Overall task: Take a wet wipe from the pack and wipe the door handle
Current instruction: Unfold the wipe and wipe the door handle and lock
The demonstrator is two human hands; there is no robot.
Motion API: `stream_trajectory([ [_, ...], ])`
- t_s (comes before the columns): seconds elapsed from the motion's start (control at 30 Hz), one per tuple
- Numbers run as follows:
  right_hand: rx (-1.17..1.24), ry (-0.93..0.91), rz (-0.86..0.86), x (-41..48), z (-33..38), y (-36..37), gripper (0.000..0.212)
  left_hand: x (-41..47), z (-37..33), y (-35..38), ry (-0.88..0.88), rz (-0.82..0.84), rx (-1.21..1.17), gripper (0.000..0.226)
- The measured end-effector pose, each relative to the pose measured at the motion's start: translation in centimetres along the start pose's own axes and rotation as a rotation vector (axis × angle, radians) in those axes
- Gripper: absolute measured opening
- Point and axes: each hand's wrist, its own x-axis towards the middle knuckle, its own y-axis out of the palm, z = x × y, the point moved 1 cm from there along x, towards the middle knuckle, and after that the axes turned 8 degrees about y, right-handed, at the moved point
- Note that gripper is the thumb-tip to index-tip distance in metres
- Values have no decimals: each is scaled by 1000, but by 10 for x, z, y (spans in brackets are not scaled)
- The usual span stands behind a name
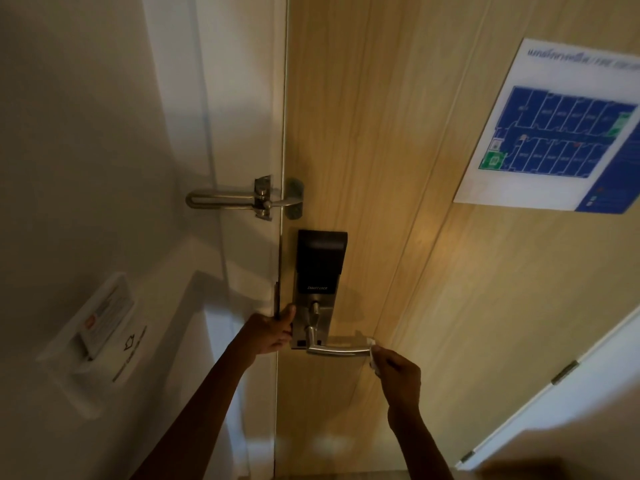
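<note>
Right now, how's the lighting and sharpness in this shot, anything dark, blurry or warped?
Head view: dim and warm overall, with a brighter patch on the wooden door beside the smart lock; both forearms are dark; the wet wipe at the handle tip is small and soft; the floor plan poster text is blurred; wide-angle bending tilts the door edges.

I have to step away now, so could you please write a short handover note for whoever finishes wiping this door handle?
Left hand: gripping the door edge beside the lock plate, steadying the door.
Right hand: pinching a white wipe against the free tip of the handle.
The wipe pack is not in view.
Done: wipe taken and brought to the handle.
Left: I cannot tell how much has been wiped; to be safe, run the wipe along the whole lever to its base near the lock plate.
</note>
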Motion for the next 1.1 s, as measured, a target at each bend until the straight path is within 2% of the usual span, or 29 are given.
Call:
stream_trajectory([
  [0.13,-4,-28,-44,-5,-3,-3,6,4,3,-1,-9,6,-49,60],
  [0.23,-20,-10,-5,3,3,-2,7,4,2,0,-29,-16,-88,67],
  [0.3,-10,20,26,2,4,-1,7,3,0,0,-34,-8,-94,61],
  [0.43,-46,-42,-44,-3,7,-2,8,3,-1,2,-11,6,-52,46],
  [0.5,-63,-74,-20,2,12,0,8,2,-2,1,-22,-3,-48,41],
  [0.57,-38,-31,32,6,14,0,6,1,-2,0,-62,10,-70,43],
  [0.63,41,41,61,1,13,-2,6,-2,-4,1,-100,45,-111,40],
  [0.73,137,87,77,-9,7,-7,10,-2,-3,1,-81,6,-56,40],
  [0.8,249,182,108,-10,1,-6,10,-1,-2,1,-50,-22,-25,41],
  [0.87,420,349,149,-10,-3,-2,13,-2,-3,2,-38,-14,-14,40],
  [0.97,842,647,297,-16,-9,11,24,0,-1,2,-36,-13,-29,39],
  [1.03,1016,730,390,-23,-12,19,34,0,1,0,-45,-19,-52,40],
  [1.1,1036,741,448,-27,-14,31,22,3,6,-3,-28,-62,8,50],
])
